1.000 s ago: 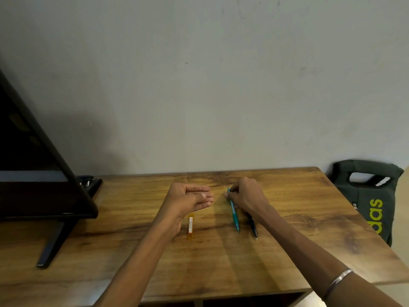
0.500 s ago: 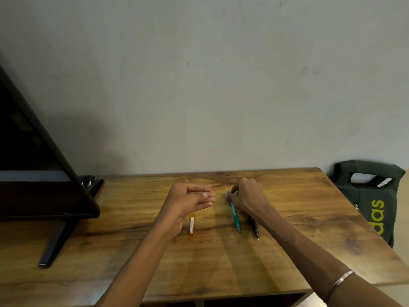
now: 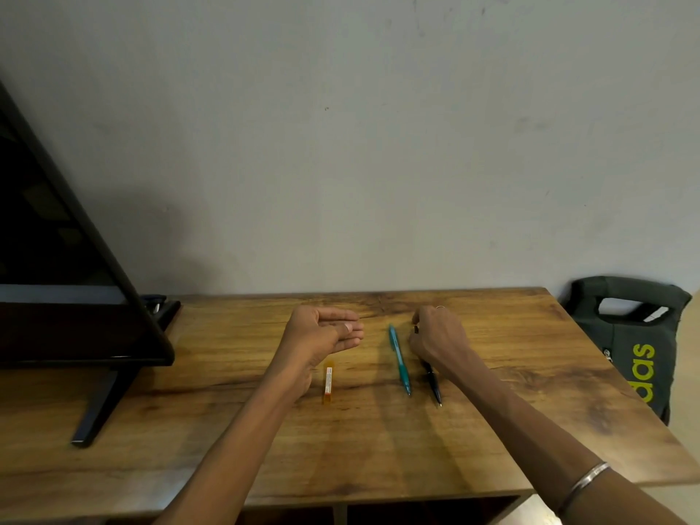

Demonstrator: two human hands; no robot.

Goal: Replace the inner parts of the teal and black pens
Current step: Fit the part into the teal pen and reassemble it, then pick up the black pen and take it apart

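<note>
The teal pen (image 3: 399, 359) lies free on the wooden table (image 3: 378, 441), tip toward me. Just right of it lies the black pen (image 3: 434, 386). My right hand (image 3: 439, 337) covers the black pen's far half, and its curled fingers pinch the pen's far end. My left hand (image 3: 322, 335) hovers to the left of the teal pen with its fingers straight, pointing right, and holds nothing. A small orange tube with a white label (image 3: 328, 381) lies on the table below my left hand.
A dark screen (image 3: 57, 278) on a black stand (image 3: 98, 403) fills the table's left end. A dark green bag with yellow-green lettering (image 3: 636, 346) stands off the table's right edge. A wall rises right behind the table.
My right hand has left the teal pen's far end and shifted right onto the black pen. The teal pen now lies uncovered. My left hand has barely moved.
</note>
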